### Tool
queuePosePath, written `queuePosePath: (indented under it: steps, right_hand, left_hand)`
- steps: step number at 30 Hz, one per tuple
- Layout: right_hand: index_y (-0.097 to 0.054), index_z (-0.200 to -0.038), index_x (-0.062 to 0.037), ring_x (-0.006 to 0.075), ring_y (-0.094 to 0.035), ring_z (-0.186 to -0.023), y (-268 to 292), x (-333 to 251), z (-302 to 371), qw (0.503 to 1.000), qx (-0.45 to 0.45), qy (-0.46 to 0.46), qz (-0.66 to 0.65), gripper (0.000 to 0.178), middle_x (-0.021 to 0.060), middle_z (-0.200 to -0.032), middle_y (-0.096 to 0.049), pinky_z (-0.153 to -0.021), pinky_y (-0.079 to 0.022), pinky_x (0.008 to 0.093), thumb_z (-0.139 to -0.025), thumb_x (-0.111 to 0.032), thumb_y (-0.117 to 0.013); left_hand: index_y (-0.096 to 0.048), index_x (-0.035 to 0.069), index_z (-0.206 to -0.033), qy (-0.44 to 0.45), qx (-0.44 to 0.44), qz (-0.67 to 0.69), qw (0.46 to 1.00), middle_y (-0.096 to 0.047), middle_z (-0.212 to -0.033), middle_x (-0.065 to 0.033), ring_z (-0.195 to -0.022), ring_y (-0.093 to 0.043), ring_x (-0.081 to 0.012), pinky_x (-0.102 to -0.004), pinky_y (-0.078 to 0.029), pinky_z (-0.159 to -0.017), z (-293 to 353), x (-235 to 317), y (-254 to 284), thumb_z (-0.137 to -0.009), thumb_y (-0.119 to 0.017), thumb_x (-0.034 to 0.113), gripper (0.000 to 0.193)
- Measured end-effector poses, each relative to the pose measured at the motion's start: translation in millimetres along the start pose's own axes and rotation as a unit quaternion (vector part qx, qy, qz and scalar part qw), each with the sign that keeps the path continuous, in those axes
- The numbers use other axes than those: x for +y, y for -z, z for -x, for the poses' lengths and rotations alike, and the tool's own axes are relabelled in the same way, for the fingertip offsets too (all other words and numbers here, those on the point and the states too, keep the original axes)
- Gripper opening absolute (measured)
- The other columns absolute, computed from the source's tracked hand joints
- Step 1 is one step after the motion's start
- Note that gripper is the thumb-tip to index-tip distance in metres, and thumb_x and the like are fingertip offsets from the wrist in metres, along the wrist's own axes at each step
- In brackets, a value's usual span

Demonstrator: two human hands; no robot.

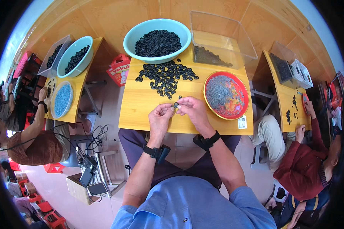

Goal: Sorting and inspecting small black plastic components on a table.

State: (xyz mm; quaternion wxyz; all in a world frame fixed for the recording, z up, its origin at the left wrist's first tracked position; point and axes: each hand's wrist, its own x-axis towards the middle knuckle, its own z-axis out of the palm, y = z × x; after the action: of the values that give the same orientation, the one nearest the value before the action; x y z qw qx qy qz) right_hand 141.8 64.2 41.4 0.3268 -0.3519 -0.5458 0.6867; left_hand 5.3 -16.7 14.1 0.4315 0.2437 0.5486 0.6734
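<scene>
My left hand (160, 117) and my right hand (193, 110) meet over the front half of the yellow wooden table (141, 108). Between their fingertips they pinch one small black oval piece (176, 105); its details are too small to make out. Just beyond the fingers, another black piece (180, 97) lies alone. Farther back, many similar pieces (166, 76) spread in a loose heap. To the right of my right hand stands a red round tray (206, 100) with a patterned bottom, holding a pile of thin grey bits (219, 91).
A light-blue basin (130, 47) full of black pieces stands at the back, beside a clear plastic box (218, 42) with more of them. People sit at tables on both sides. Cables (96, 141) and a metal-legged stool (105, 168) are at lower left.
</scene>
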Motion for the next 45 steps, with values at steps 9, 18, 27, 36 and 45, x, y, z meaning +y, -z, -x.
queuePosePath:
  steps: [9,18,27,36,45]
  right_hand:
    - [-0.064,-0.11,0.004,0.0137,-0.069,-0.08,-2,8,-1,1.0,0.004,-0.002,-0.006,0.021,0.0092,-0.097,-0.071,-0.07,-0.054,0.0256,-0.09,-0.003,-0.061]
    - [-0.064,-0.107,0.0047,0.012,-0.068,-0.077,-5,5,0,1.0,0.008,0.0,0.003,0.02,0.0092,-0.095,-0.071,-0.069,-0.053,0.0251,-0.09,-0.003,-0.06]
    - [-0.066,-0.104,0.004,0.0118,-0.067,-0.074,-7,8,-1,1.0,0.016,0.011,0.012,0.016,0.0092,-0.092,-0.072,-0.067,-0.052,0.0248,-0.09,-0.001,-0.06]
    - [-0.065,-0.102,0.0044,0.0102,-0.066,-0.067,5,10,-3,0.999,-0.025,0.006,0.048,0.016,0.0088,-0.085,-0.071,-0.06,-0.052,0.0238,-0.089,-0.002,-0.06]
    - [-0.058,-0.104,0.0,0.0091,-0.06,-0.061,26,-9,-2,0.986,-0.083,-0.082,0.116,0.02,0.0048,-0.082,-0.065,-0.054,-0.046,0.0231,-0.086,-0.004,-0.065]
  left_hand:
    - [-0.069,-0.006,-0.106,0.02,-0.005,0.005,1.0,-0.072,-0.09,-0.008,-0.074,-0.065,-0.0099,-0.0208,-0.052,-0.069,2,8,-1,-0.091,-0.07,0.002,0.017]
    - [-0.069,-0.008,-0.104,0.041,0.01,0.001,0.999,-0.073,-0.089,-0.0105,-0.074,-0.068,-0.0121,-0.0223,-0.055,-0.069,2,13,-2,-0.091,-0.07,0.002,0.016]
    - [-0.069,-0.007,-0.102,0.053,0.012,-0.002,0.999,-0.074,-0.087,-0.0103,-0.072,-0.068,-0.0113,-0.0215,-0.054,-0.066,3,17,-4,-0.09,-0.071,0.002,0.016]
    - [-0.067,-0.006,-0.108,0.0,-0.066,-0.054,0.996,-0.072,-0.086,-0.0069,-0.073,-0.065,-0.0094,-0.0216,-0.053,-0.068,1,8,3,-0.089,-0.071,-0.002,0.019]
    - [-0.07,0.002,-0.107,-0.139,-0.175,-0.36,0.906,-0.062,-0.079,-0.0018,-0.068,-0.057,-0.0099,-0.0256,-0.051,-0.064,4,25,-2,-0.075,-0.083,0.004,0.035]
